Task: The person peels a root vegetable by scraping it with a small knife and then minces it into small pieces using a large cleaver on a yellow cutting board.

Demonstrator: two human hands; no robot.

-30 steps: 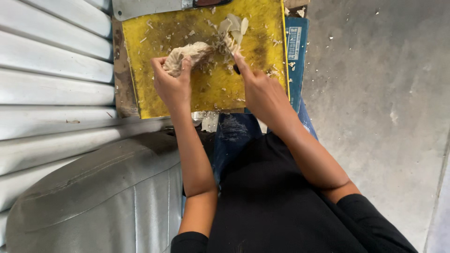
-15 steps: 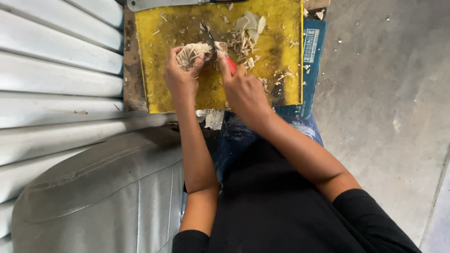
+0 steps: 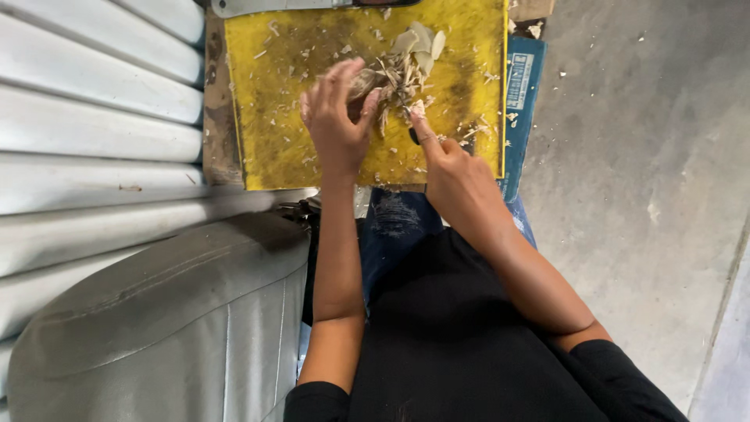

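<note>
My left hand grips a pale, fibrous, root-like piece over a stained yellow cutting board. My right hand is closed on a small knife, mostly hidden by the hand. Its forefinger lies along the blade, and the tip touches the piece's right side. Pale peelings and thin shavings are piled just beyond the piece. My knees in blue jeans are below the board.
A large metal blade lies along the board's far edge. A blue flat box sticks out under the board's right side. White corrugated metal and a grey padded seat are at left, concrete floor at right.
My hands have drawn together over the board's middle. The left hand has turned the fibrous piece and closed more around it, and the knife now meets it from the right.
</note>
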